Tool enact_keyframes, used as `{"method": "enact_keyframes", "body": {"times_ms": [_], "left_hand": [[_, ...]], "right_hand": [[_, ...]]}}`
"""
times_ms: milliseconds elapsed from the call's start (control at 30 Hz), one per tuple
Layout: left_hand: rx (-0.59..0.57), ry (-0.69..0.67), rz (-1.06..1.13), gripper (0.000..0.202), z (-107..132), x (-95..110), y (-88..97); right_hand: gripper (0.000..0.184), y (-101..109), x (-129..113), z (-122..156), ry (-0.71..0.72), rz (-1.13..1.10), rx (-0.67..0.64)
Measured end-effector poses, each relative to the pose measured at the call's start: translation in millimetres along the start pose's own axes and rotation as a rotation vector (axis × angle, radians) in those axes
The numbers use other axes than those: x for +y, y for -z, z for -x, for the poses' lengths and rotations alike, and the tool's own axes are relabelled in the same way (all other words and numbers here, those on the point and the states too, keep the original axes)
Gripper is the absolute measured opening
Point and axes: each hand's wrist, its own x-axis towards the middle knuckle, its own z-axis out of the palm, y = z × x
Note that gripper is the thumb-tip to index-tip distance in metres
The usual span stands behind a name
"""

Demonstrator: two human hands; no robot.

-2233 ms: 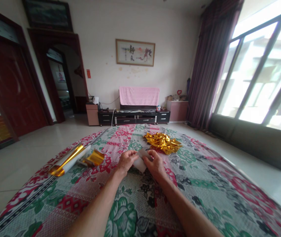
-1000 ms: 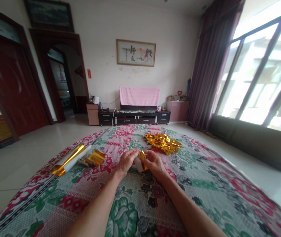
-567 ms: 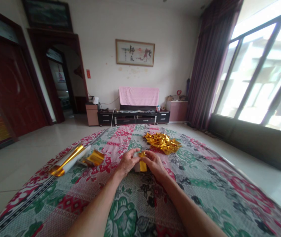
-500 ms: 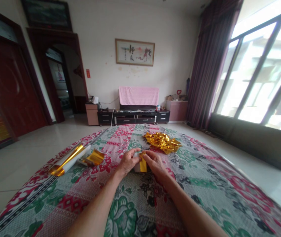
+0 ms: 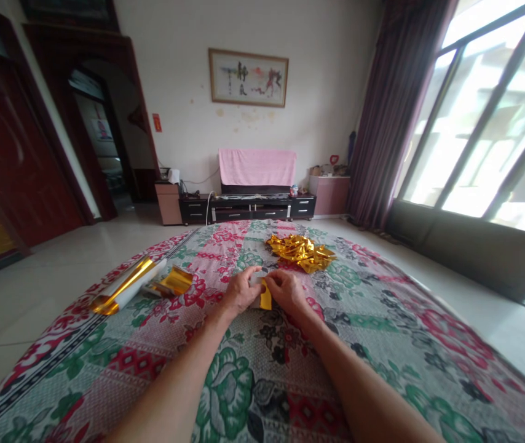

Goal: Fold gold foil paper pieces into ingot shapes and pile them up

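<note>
Small gold sheet [image 5: 266,299]: held between both hands, in the middle of the flowered cloth [image 5: 225,394]; a gold strip showed on its right side, with a pale grey patch to the left.
Left hand [image 5: 241,292]: its thumb lay against the sheet, the index finger raised a little apart from it; the other fingers were mostly hidden, but the hand had hold of the left side.
Right hand [image 5: 288,290]: its fingers were pinched narrow on the upper right edge of the same sheet.
Gold pile [image 5: 302,252]: a heap of crumpled-looking, shiny pieces lay just beyond the right hand, on the far part of the cloth.
Paper roll [image 5: 128,289]: white and gold, it lay slanting at the left, its gold end nearest.
Curled gold sheets [image 5: 177,281]: these rested just right of the roll, well apart from the left hand.
Black cabinet [image 5: 239,214]: low, against the far wall; its drawers were closed, so their insides were hidden. A pink cover [image 5: 257,166] draped a dark panel on top.
Pink cabinet [image 5: 331,198]: to the right of the black one, with small items and a red heart-shaped thing [image 5: 334,160] on top.
</note>
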Motion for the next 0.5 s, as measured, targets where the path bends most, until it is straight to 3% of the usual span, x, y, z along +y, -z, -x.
{"method": "enact_keyframes", "body": {"times_ms": [267, 500], "left_hand": [[0.078, -0.222, -0.285, 0.033, 3.1, 4.0, -3.8], [0.005, -0.38, -0.366, 0.02, 5.7, 1.7, -4.3]], "right_hand": [[0.019, -2.4, 3.7, 1.6, 0.043, 0.182, 0.019], [0.019, -2.7, 3.1, 3.5, 0.05, 0.332, -0.025]]}}
